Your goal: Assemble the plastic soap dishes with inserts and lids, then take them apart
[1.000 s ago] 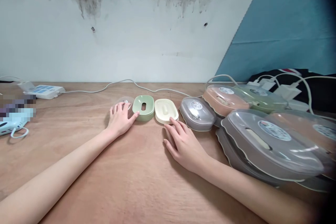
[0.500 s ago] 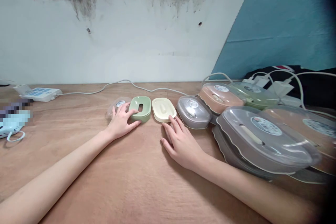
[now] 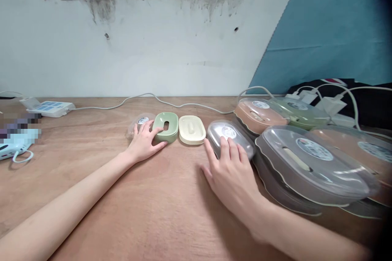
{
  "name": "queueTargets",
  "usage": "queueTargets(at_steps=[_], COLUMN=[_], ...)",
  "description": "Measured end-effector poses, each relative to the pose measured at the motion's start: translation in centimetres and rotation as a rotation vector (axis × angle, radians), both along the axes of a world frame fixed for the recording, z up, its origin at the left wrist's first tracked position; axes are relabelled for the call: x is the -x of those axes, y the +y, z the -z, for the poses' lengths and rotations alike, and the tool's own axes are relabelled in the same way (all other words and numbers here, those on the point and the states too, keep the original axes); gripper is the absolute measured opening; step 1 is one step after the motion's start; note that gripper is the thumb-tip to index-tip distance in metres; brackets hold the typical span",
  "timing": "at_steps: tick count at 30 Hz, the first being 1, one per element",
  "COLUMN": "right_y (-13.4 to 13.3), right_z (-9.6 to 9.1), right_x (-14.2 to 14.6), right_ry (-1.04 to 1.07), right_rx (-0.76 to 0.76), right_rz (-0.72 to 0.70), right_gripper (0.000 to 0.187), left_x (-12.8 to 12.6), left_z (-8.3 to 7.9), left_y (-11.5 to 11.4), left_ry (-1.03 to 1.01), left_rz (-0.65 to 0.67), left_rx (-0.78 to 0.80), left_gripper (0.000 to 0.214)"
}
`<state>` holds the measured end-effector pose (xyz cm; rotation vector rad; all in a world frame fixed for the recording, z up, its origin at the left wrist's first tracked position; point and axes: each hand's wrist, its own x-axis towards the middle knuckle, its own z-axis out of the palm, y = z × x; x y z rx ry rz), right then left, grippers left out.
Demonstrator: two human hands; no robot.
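My left hand rests with spread fingers at the left side of a small green plastic box with an oblong hole in its top. The thumb and index finger lie against this box. Just behind the other fingers is a clear lid with a round label. To the right of the green box sits a flat cream-coloured piece with a raised oval in its middle. My right hand, fingers apart, is over the near edge of a grey box with a clear lid; whether it touches cannot be made out.
Larger lidded boxes in grey, peach and green are stacked at the right. White cables run along the wall to a power strip. A light-blue object lies far left.
My right hand has moved right and nearer, from the cream piece's front edge to the grey lidded box. My left hand stays at the green box. The view has shifted slightly.
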<state>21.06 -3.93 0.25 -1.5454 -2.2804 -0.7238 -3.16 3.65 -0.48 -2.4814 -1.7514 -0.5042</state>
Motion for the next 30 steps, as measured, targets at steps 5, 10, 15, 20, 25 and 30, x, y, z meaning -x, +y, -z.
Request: queueTargets(at_steps=[5, 10, 15, 20, 25, 30], right_y=[-4.7, -5.2, -3.9, -3.1, -2.5, -1.7], right_z=[-0.1, 0.2, -1.2, -2.7, -0.9, 1.0], right_x=[-0.7, -0.8, -0.8, -2.4, -2.9, -2.7], right_ry=[-0.066, 0.024, 0.163, 0.239, 0.392, 0.664], right_rx=[-0.074, -0.112, -0.018, 0.198, 0.37, 0.642], right_rz=[-0.31, -0.645, -0.893, -1.068, -0.767, -0.621], right_gripper=[0.048, 0.041, 0.036, 0.033, 0.073, 0.104], left_x=[-0.6, -3.4, -5.0, -4.1, -3.3, -2.9], left_z=[-1.1, -3.3, -5.0, -7.0, -6.7, -6.8], left_y=[-1.0, -3.5, -4.8, -5.2, -5.2, -5.1], left_ry=[-0.091, -0.158, -0.045, -0.031, -0.067, -0.165], left_rz=[0.147, 0.749, 0.904, 0.812, 0.741, 0.679], left_rx=[-0.195, 0.029, 0.282, 0.341, 0.391, 0.48], left_gripper=[0.054, 0.073, 0.088, 0.08, 0.065, 0.078])
